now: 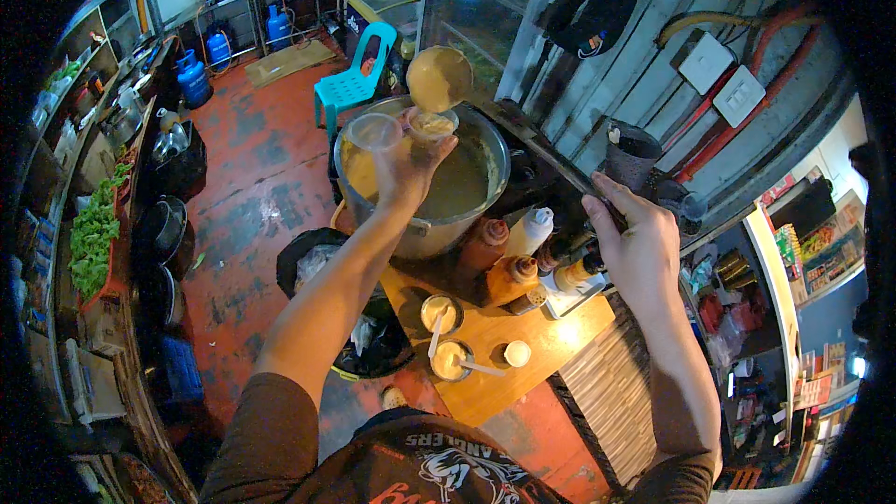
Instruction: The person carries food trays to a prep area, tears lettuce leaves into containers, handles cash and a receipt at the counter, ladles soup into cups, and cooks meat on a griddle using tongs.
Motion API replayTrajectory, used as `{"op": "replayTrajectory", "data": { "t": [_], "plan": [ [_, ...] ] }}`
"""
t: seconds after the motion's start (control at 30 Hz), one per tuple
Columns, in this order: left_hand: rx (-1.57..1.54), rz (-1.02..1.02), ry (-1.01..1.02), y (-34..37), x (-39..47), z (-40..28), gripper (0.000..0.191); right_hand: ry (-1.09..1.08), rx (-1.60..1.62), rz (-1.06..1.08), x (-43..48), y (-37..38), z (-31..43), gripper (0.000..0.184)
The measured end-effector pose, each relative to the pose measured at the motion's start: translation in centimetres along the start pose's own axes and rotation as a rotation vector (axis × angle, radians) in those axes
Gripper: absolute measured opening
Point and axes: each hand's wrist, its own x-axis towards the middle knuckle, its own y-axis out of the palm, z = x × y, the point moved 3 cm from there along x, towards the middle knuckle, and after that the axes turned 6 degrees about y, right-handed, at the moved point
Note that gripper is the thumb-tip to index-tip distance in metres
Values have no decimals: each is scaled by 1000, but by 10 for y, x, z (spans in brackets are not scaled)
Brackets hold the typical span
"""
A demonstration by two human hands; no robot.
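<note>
My right hand (pixel 640 245) grips the end of a long dark ladle handle (pixel 546 147). The ladle's bowl (pixel 439 77), coated in yellowish-brown sauce, is tilted over a small clear plastic cup (pixel 432 127). That cup, with some of the sauce in it, is in my left hand (pixel 409 171). A second clear round piece (pixel 374 131), a cup or a lid, is beside it at the same hand; how it is held is hard to tell. Below both stands a large metal pot (pixel 502 182) containing brownish liquid.
On the wooden table (pixel 483 399) are two small bowls of sauce (pixel 437 315) with spoons, a small white-topped cup (pixel 517 353), and several squeeze bottles (pixel 513 278). A bin with a black liner (pixel 308 252) stands left of the pot. A turquoise chair (pixel 357 80) is behind.
</note>
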Motion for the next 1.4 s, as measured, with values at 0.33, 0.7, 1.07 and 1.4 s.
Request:
{"op": "replayTrajectory", "data": {
  "t": [0.33, 0.7, 1.07, 1.4],
  "plan": [
    [-116, 3, -190, -42, -3, -8, 56, 349, 452, 335, 35, 36, -41, 40],
    [-401, 122, -169, -126, -56, -36, 97, 102, 130, 436, 45, 183, -45, 44],
    [234, 522, 184, -104, -148, -104, 77, 461, 1324, 807, -104, 139, 66, 54],
    [51, 915, -25, -18, -289, -134, 55, 606, 764, 524, -258, 140, -82, 43]
  ]
}}
